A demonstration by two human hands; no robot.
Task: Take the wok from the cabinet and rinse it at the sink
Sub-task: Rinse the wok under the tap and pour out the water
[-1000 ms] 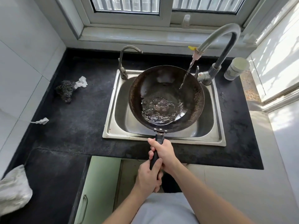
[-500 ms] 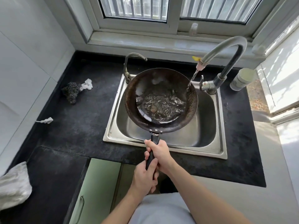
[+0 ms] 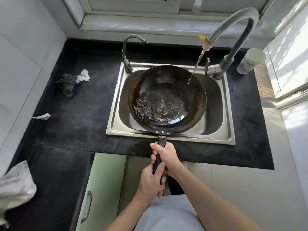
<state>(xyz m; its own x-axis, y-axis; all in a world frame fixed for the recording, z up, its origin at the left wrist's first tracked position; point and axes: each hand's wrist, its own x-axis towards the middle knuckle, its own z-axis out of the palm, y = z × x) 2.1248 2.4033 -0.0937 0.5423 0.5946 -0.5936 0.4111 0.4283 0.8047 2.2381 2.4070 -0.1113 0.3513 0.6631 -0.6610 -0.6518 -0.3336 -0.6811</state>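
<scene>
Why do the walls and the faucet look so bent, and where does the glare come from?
Head view: the wide-angle lens bows straight edges near the frame borders, so the tall faucet and the tiled wall look curved. Head view: sunlight washes out the white surface at right. Head view: the water in the wok glints in bright specks, and the crumpled bag at lower left is smeared.

white tiled wall [image 3: 25, 52] | black countertop [image 3: 83, 117] | window sill [image 3: 133, 29] | sunlit
</scene>
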